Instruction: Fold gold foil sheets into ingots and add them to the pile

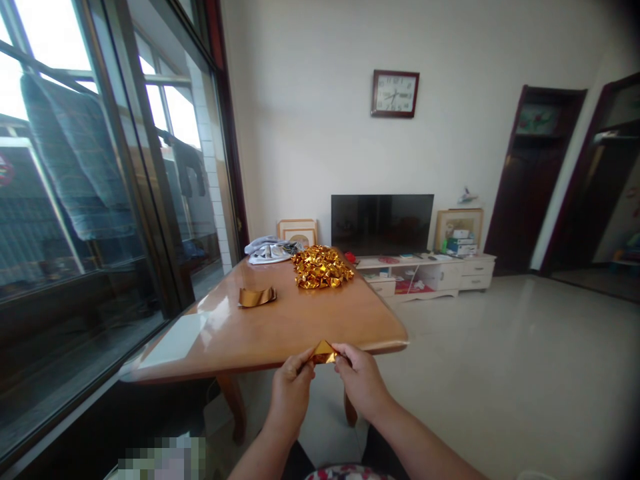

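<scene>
Both hands pinch one small gold foil piece (324, 352) just off the counter's (280, 327) near edge, left hand (291, 390) and right hand (361, 380) each in a narrow grip. Many folded pieces (321, 267) sit heaped by the far edge; a foil strip (256, 297) lies unfolded left of them. No containers show.

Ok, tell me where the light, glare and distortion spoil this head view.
Head view: daylight blows out the windows at upper left; a bright patch of glare sits on the wooden table near its left corner; the wide lens bends the window frames and darkens the corners; the gold foil piece between left hand and right hand looks slightly soft.
</scene>
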Demonstrator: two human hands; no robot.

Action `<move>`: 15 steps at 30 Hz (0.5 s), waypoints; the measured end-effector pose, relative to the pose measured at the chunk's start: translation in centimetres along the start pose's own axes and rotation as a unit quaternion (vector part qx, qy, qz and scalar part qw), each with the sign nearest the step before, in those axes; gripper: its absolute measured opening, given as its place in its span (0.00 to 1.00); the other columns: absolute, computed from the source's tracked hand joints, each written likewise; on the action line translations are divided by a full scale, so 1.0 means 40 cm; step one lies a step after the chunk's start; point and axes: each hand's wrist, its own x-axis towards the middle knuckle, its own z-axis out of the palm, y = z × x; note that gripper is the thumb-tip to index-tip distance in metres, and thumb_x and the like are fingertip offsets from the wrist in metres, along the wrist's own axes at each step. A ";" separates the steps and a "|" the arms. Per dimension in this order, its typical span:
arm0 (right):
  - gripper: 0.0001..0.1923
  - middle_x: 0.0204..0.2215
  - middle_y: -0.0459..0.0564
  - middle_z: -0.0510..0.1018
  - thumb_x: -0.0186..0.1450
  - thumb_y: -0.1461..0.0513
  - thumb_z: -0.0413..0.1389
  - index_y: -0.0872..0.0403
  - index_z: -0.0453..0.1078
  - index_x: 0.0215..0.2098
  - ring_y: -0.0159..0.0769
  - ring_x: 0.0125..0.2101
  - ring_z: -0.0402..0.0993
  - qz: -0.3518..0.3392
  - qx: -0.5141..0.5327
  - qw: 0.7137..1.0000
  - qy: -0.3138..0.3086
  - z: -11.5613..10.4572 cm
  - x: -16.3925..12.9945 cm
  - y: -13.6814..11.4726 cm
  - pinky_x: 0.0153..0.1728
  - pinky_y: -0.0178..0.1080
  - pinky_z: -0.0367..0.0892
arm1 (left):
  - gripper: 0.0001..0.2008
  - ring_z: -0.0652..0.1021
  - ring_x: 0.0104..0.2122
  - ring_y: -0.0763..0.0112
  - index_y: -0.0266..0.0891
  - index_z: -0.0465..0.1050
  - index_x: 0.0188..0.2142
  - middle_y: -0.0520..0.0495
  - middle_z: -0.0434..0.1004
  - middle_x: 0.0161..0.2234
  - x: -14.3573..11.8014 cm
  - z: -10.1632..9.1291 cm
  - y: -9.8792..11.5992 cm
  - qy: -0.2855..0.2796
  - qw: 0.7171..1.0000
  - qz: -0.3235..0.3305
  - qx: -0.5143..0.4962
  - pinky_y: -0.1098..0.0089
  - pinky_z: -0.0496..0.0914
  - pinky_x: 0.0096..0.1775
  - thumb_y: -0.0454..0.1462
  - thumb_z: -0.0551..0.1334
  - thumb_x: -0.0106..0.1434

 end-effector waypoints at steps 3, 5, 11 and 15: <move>0.18 0.39 0.53 0.83 0.65 0.62 0.51 0.53 0.78 0.49 0.41 0.37 0.78 -0.015 -0.018 1.000 0.001 -0.003 -0.002 -0.009 0.41 0.40 0.70 | 0.20 0.74 0.34 0.65 0.38 0.82 0.46 0.46 0.79 0.34 -0.003 -0.002 0.003 0.000 1.000 0.006 0.010 0.68 0.68 0.38 0.42 0.62 0.57; 0.18 0.39 0.53 0.83 0.65 0.62 0.51 0.53 0.78 0.49 0.42 0.37 0.78 -0.020 -0.024 0.999 -0.002 -0.004 -0.003 -0.012 0.42 0.41 0.70 | 0.19 0.74 0.34 0.65 0.38 0.82 0.46 0.45 0.79 0.35 -0.005 -0.003 0.005 -0.002 1.000 0.010 0.012 0.68 0.68 0.37 0.41 0.62 0.57; 0.18 0.40 0.53 0.83 0.65 0.63 0.50 0.53 0.78 0.48 0.41 0.38 0.78 -0.020 -0.021 1.000 -0.012 -0.005 -0.006 -0.012 0.41 0.40 0.69 | 0.19 0.73 0.32 0.66 0.38 0.82 0.45 0.47 0.79 0.33 -0.004 -0.005 0.007 -0.009 1.000 0.015 0.021 0.68 0.67 0.37 0.39 0.61 0.56; 0.14 0.33 0.49 0.81 0.64 0.62 0.51 0.53 0.76 0.45 0.38 0.32 0.76 0.008 -0.004 1.000 0.006 0.001 -0.006 -0.004 0.34 0.36 0.67 | 0.20 0.73 0.33 0.66 0.36 0.82 0.46 0.45 0.80 0.35 0.000 -0.005 0.004 -0.004 1.000 0.003 0.008 0.69 0.67 0.37 0.41 0.62 0.56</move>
